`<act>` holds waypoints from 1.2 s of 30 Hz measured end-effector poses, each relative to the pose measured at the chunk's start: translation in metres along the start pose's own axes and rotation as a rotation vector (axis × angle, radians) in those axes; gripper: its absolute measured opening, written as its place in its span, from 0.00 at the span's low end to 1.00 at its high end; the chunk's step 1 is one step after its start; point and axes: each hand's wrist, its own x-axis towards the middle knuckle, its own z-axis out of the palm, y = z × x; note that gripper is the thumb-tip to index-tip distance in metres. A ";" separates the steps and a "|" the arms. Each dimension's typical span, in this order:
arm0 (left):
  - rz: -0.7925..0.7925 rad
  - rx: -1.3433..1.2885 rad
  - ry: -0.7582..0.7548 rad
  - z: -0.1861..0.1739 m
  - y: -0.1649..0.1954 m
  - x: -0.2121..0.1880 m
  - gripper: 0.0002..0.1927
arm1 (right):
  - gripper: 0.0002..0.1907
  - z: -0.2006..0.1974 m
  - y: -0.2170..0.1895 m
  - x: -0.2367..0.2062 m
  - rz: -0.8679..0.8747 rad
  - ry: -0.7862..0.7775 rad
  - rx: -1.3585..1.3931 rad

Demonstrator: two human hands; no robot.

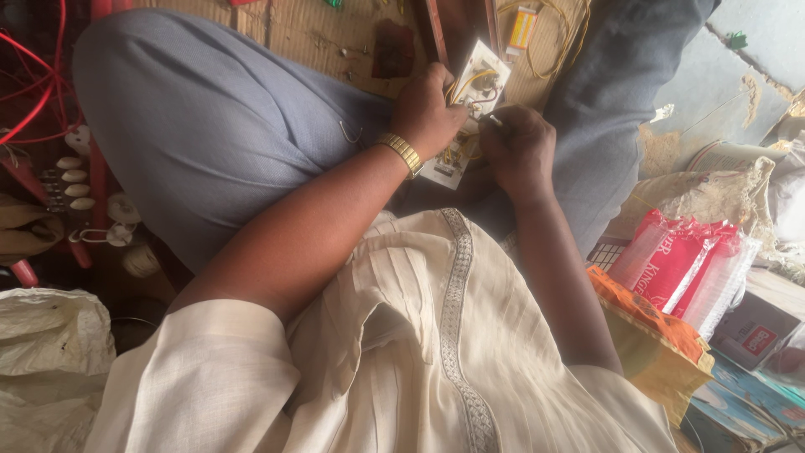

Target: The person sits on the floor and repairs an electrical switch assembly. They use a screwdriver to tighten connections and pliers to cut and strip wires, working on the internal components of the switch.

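My left hand point(428, 111), with a gold watch band on its wrist, grips a white rectangular switch board point(470, 109) with yellow and dark wires on its back. The board rests between my crossed legs. My right hand point(518, 144) is closed around a small thin metal tool point(495, 120) whose tip touches the board near its middle. Much of the board's lower half is hidden behind my hands.
Yellow wire point(558, 42) lies on the woven mat point(302, 29) ahead. Red cable point(33, 75) and white plugs sit at left, with a white sack point(46, 352) below. Red and clear packets point(683, 260) and an orange bag point(658, 335) crowd the right.
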 end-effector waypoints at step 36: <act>-0.018 0.012 -0.025 0.002 0.004 -0.006 0.24 | 0.12 0.022 -0.007 -0.011 -0.291 0.174 -0.390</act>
